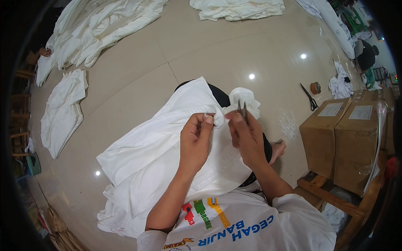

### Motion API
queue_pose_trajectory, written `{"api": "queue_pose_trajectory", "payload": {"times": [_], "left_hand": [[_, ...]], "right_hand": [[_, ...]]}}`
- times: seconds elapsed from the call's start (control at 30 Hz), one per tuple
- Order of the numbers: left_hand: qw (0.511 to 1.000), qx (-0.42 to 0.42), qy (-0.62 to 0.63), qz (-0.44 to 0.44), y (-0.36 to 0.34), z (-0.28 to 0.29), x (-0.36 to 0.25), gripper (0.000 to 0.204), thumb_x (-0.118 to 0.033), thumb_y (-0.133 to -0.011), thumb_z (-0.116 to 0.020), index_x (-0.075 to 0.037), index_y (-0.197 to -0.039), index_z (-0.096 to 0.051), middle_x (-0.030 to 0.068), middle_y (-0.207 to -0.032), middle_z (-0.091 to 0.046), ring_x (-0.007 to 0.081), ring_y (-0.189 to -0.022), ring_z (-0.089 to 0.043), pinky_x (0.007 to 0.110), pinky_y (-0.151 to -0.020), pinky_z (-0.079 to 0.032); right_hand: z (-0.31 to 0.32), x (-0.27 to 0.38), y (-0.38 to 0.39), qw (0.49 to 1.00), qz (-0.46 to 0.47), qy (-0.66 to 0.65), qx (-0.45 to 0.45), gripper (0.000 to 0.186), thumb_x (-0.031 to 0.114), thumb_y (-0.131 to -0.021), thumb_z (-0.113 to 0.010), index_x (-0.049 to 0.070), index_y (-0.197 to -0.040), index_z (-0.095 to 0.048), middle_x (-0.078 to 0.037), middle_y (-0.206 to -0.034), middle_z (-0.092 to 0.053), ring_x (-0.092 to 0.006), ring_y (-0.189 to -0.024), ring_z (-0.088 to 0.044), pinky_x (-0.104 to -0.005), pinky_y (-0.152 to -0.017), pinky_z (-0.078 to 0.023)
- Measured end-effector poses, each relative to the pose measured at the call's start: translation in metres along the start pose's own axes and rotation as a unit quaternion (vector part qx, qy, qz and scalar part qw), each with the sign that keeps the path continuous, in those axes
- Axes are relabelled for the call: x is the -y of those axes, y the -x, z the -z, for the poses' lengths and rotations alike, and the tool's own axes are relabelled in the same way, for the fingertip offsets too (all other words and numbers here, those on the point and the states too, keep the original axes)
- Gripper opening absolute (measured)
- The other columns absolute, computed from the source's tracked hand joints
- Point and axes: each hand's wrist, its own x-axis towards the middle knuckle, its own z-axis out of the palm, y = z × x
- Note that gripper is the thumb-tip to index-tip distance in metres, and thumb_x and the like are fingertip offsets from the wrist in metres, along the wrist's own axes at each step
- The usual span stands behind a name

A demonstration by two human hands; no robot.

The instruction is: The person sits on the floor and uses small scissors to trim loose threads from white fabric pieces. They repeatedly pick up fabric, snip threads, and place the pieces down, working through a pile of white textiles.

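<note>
A large white garment [144, 152] is spread over my lap and legs, trailing down to the floor on the left. My left hand [195, 140] is closed in a pinch on a gathered edge of this cloth. Small thread snips [242, 107] are held in my right hand [248, 140], their two pointed blades upward and slightly apart. The fingertips of that hand are close to the cloth edge, near a bunched white piece [244, 98] over my knee. Whether a thread lies between my left fingers is too small to tell.
White cloth piles lie at the far left [104, 29] and far middle [238, 9]; a folded white garment [65, 111] is at left. To the right are thread scraps [288, 124], black-handled scissors [310, 98], a tape roll [315, 88] and cardboard boxes [322, 140] beside a wooden frame [335, 196].
</note>
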Motion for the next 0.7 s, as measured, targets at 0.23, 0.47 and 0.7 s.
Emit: {"api": "queue_pose_trajectory", "payload": {"times": [0.23,0.47,0.7], "left_hand": [[0.999,-0.014,0.027,0.021,-0.002,0.003,0.002,0.02,-0.021,-0.109,-0.061,-0.001,-0.104,-0.062,0.008,-0.112,-0.069,0.0077,-0.096,-0.059,0.026,-0.089,-0.048],[0.997,-0.004,0.058,0.049,0.008,0.004,-0.001,0.019,-0.019,-0.109,-0.061,-0.002,-0.102,-0.06,0.0078,-0.105,-0.07,0.0072,-0.098,-0.059,0.026,-0.09,-0.048],[0.999,-0.009,0.046,0.025,0.003,0.004,0.003,0.017,-0.017,-0.109,-0.06,-0.002,-0.101,-0.06,0.0083,-0.105,-0.07,0.0093,-0.107,-0.062,0.026,-0.092,-0.048]], "right_hand": [[0.006,-0.011,0.027,0.97,-0.167,-0.087,0.155,0.05,0.046,-0.115,-0.039,0.004,-0.113,-0.064,0.003,-0.077,-0.049,-0.0048,-0.055,-0.032,-0.0229,-0.049,-0.03],[0.002,-0.023,0.028,0.957,-0.194,-0.149,0.157,0.042,0.043,-0.114,-0.046,0.006,-0.112,-0.063,0.003,-0.079,-0.048,-0.0053,-0.057,-0.034,-0.0232,-0.05,-0.03],[0.0,-0.02,0.022,0.955,-0.199,-0.159,0.151,0.036,0.041,-0.113,-0.051,0.008,-0.106,-0.062,0.004,-0.08,-0.047,-0.005,-0.058,-0.035,-0.0226,-0.05,-0.029]]}}
